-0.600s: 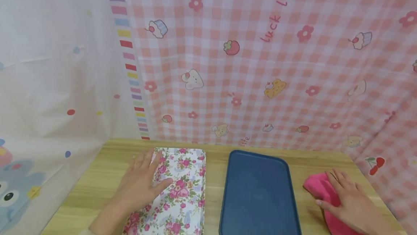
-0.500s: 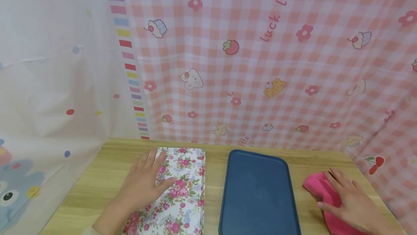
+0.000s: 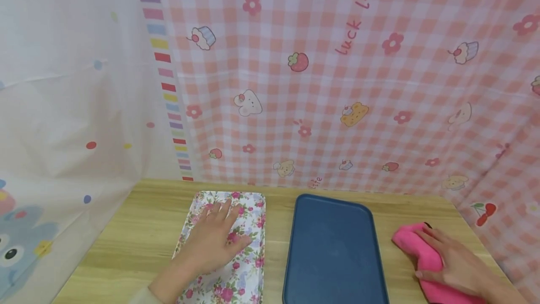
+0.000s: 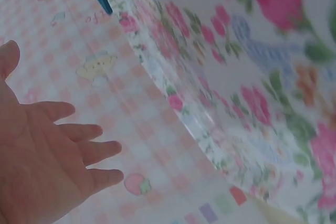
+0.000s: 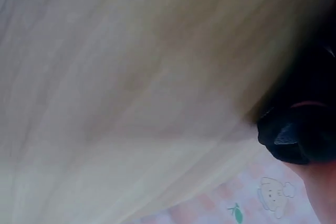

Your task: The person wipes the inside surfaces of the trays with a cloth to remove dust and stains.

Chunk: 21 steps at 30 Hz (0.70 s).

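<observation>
My left hand hovers over a white tray printed with pink roses. Its fingers are straight and spread; the left wrist view shows the bare palm apart from the tray's rim. At the right, my right hand grips a soft, bright pink cloth item, thumb on its left side and fingers over its top. The item has black at its ends, and a bunched black part fills the right of the right wrist view. Much of it is hidden under the hand.
A dark blue tray lies between the floral tray and the pink item. All rest on a light wooden table. A pink checked curtain stands behind, and a white curtain is at the left.
My left hand has moved right, from the floral tray's left edge to over its middle. My right hand has shifted slightly down and right on the pink item, its fingers more bent.
</observation>
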Available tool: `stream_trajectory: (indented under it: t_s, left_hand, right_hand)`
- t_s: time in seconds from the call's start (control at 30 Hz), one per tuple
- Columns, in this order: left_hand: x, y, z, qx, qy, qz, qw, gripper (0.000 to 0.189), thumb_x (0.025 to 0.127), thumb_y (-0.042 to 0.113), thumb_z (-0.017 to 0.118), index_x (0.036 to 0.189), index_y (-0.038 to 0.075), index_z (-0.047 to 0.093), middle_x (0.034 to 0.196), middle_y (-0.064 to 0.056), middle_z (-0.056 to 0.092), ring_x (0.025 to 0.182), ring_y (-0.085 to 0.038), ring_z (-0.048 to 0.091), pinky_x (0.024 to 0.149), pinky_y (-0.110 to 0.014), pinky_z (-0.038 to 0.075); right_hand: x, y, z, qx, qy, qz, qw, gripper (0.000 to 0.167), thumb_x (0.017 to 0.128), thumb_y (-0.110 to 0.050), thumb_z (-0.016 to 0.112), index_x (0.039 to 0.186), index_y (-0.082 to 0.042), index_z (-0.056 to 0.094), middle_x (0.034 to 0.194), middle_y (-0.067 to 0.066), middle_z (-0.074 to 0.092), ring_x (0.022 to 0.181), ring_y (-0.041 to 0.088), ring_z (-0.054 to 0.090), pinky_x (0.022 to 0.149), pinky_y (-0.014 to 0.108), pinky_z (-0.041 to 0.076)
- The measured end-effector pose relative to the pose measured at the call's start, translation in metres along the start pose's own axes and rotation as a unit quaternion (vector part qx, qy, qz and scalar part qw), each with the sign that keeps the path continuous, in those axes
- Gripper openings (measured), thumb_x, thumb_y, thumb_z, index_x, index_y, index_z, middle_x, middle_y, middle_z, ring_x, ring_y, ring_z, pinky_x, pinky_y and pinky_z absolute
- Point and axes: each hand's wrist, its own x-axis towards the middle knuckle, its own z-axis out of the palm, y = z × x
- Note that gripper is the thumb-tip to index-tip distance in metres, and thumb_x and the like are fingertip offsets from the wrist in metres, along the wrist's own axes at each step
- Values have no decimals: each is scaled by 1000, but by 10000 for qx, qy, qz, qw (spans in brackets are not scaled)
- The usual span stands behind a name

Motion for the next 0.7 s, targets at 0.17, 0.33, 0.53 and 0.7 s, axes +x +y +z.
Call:
stream_trajectory:
  t_s: [0.17,0.33,0.53,0.7]
  left_hand:
    - [5,12,7,-179,-209,134,9995,85,101,65,48,158,3,43,160,-27,40,147,-50,37,119,-72,19]
    - [14,26,12,-313,-340,221,9987,85,101,67,48,158,4,44,158,-26,44,143,-49,43,115,-70,32]
    - [23,41,18,-456,-357,360,9977,79,101,59,55,158,5,44,154,-25,50,139,-45,49,114,-67,35]
    - [32,54,31,-207,-442,375,9981,81,100,62,54,156,4,46,153,-23,51,139,-44,50,113,-64,38]
  right_hand:
    - [1,2,-1,127,-467,605,9970,104,76,-56,85,146,12,49,139,36,53,122,53,54,91,70,49]
    - [4,-1,-1,52,-503,818,9954,104,75,-59,85,145,11,51,135,36,56,119,54,54,89,70,49]
    - [7,-4,-2,63,-800,1087,9908,105,79,-63,81,146,11,49,135,39,53,117,54,52,87,71,49]
    - [7,-5,-3,75,-805,1091,9907,105,78,-65,81,145,10,51,135,39,54,118,55,52,88,71,49]
